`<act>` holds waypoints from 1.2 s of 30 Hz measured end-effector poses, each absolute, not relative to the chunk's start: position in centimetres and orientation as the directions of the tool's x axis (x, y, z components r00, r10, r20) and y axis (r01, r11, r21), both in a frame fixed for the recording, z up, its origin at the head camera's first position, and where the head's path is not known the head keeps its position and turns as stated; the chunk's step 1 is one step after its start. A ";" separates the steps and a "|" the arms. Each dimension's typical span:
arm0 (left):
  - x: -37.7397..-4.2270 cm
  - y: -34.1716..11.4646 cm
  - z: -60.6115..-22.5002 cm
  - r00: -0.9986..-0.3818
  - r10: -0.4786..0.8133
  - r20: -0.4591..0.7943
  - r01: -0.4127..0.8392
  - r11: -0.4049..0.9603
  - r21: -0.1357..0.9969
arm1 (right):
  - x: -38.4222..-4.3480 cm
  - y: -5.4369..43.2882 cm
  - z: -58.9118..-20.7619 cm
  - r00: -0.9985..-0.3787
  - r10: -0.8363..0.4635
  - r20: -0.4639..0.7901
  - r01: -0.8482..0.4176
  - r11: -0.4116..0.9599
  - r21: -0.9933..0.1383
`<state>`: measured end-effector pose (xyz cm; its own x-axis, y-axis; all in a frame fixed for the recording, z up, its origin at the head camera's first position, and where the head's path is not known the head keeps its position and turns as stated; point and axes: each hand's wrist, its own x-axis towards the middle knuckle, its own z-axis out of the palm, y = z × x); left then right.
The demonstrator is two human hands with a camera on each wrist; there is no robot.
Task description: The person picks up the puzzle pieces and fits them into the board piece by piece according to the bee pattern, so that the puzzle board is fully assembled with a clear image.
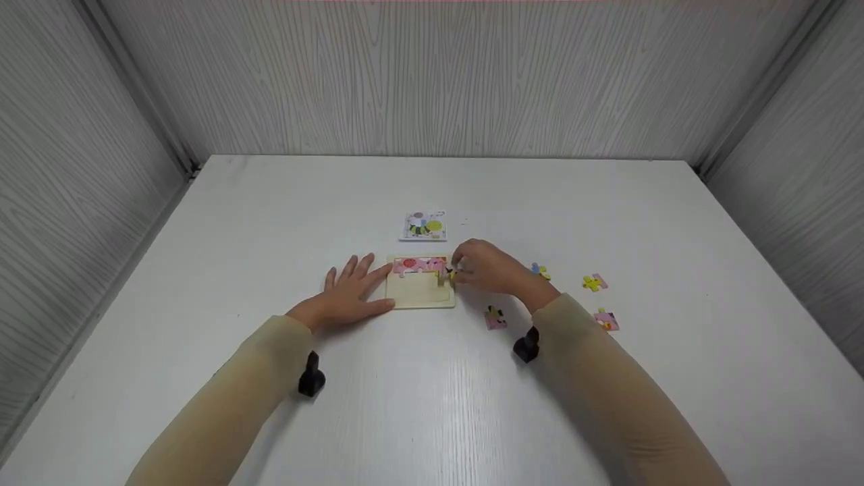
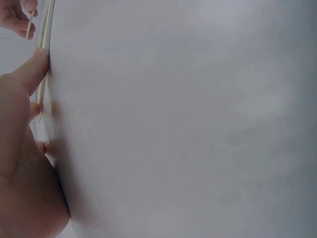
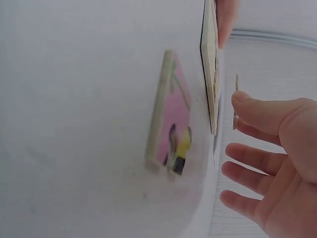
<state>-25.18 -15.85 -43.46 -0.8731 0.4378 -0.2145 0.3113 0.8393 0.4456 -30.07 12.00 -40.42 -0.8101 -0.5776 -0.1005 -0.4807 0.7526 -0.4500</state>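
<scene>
A shallow wooden puzzle tray [image 1: 418, 297] lies in the middle of the table, with pink printed pieces [image 1: 410, 264] fitted along its far side. My left hand [image 1: 347, 297] lies spread on the table, thumb and forefinger touching the tray's left edge; in the left wrist view the thumb [image 2: 34, 69] meets that edge. Above the tray's right side, my right hand [image 1: 487, 266] pinches a puzzle piece [image 3: 236, 111] between thumb and forefinger. Its other fingers stay apart from the piece. A pink puzzle piece with a black and yellow print [image 3: 173, 114] lies near the right hand.
Beyond the tray lies a square picture card [image 1: 424, 226] with a bee print. Loose puzzle pieces are scattered to the right: a yellow one [image 1: 595, 282], a pink one [image 1: 607, 320] and a blue and yellow one [image 1: 541, 271] partly behind the right wrist. Grey panels stand around the table.
</scene>
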 end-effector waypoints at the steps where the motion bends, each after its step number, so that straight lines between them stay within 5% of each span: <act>1: -25.2 -15.8 -43.5 -0.873 0.436 -0.216 0.310 0.840 0.445 | -30.0 11.8 -40.4 -0.809 -0.579 -0.101 -0.482 0.752 -0.450; 36: -25.0 -16.0 -43.4 -0.871 0.453 -0.189 0.337 0.832 0.440 | -29.1 7.4 -40.7 -0.766 -0.643 -0.004 -0.534 0.640 -0.552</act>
